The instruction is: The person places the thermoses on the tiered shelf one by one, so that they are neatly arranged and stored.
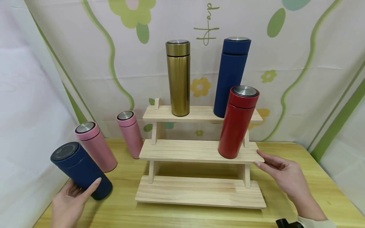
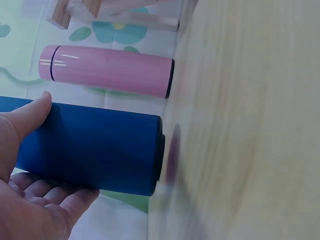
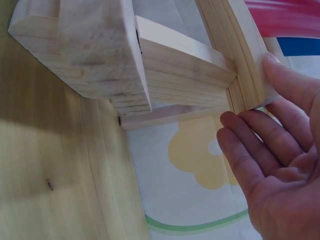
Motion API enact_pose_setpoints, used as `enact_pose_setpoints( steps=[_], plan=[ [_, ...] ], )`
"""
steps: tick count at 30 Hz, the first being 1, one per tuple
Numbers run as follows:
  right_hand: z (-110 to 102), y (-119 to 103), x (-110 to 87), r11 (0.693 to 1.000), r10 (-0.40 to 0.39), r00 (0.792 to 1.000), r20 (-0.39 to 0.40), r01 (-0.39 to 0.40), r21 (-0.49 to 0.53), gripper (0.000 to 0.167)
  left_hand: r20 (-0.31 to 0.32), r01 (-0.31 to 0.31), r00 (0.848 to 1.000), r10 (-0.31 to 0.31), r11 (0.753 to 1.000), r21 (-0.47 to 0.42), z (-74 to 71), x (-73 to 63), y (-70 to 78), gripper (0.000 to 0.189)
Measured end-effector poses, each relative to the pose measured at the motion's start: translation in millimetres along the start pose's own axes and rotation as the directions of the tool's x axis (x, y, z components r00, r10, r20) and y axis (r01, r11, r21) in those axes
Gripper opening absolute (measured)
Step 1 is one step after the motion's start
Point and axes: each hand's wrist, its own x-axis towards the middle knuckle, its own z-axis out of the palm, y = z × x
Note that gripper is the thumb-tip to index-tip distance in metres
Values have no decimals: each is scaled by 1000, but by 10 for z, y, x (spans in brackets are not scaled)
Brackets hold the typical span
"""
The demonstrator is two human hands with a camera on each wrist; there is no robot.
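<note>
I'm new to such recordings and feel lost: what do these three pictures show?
There's no machine here, only a person working bare-handed. The wide picture comes from a camera worn on the head; the other two come from a camera on each wrist, so they look sideways.

The left hand holds a dark blue bottle; the right hand grips the end of the middle shelf of a wooden stand. The stand is on the table, with two pink bottles to its left. Its top shelf bears a gold bottle and a second blue bottle; a red bottle stands on the middle one.
</note>
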Motion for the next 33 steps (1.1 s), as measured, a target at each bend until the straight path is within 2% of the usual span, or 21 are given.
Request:
enact_pose_setpoints(
  steps=[6,13,18,24,29,33],
  plan=[
    [-4,15,-4,999,0,1000,7,-1,44,59,-20,-57,998,58,998,14,35,-60,96,117],
    [-11,14,-10,1000,6,1000,9,-6,18,61,-71,-140,988,140,990,14,91,-167,237,109],
    [-7,14,1,1000,0,1000,4,0,31,59,-41,-185,982,185,983,0,137,-240,339,104],
    [5,16,-2,999,-2,1000,1,2,43,60,-15,-239,971,240,970,38,182,-344,480,97],
    [9,20,-17,999,0,1000,-12,0,46,60,35,-283,959,282,958,52,215,-390,612,99],
    [1,10,-18,999,5,1000,-12,-4,33,60,37,-322,947,320,946,43,256,-418,651,95]
  ],
)
